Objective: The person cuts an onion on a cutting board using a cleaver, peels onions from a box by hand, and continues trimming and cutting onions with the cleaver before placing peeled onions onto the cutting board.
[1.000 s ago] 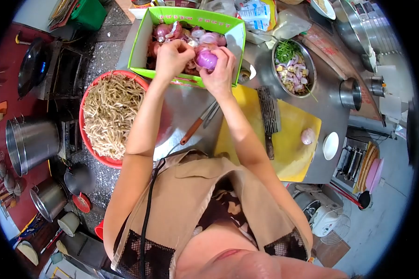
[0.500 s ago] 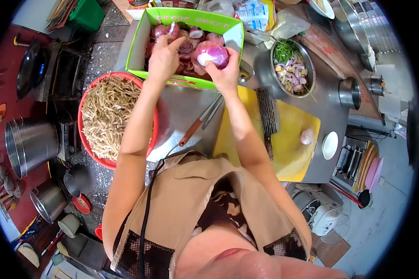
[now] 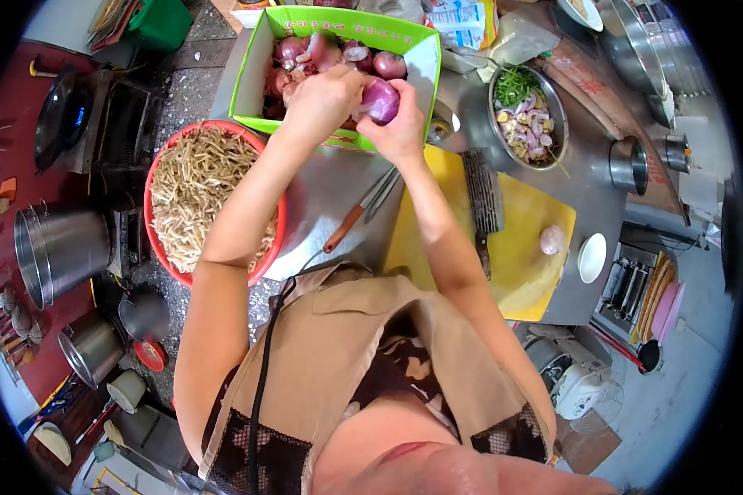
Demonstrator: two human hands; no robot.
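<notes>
One onion (image 3: pixel 380 99) clamped in right fingers (image 3: pixel 409 101), left fingers (image 3: pixel 352 81), spread before, now together at its side

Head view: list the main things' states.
Purple onion: in the right hand
Left hand: curled close to it
Green box: open, holding onions
Steel bowl: uncovered, holding chopped food
Red basin: heaped with pale strips
Cleaver: flat on yellow board
Pale bulb: whole-looking, on the board

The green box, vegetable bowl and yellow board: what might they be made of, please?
Green box: probably printed cardboard, by its thin, flat walls and red lettering. Vegetable bowl: shiny metal, likely stainless steel, by silvery reflections. Yellow board: likely plastic, low sheen, showing no wood grain.
</notes>
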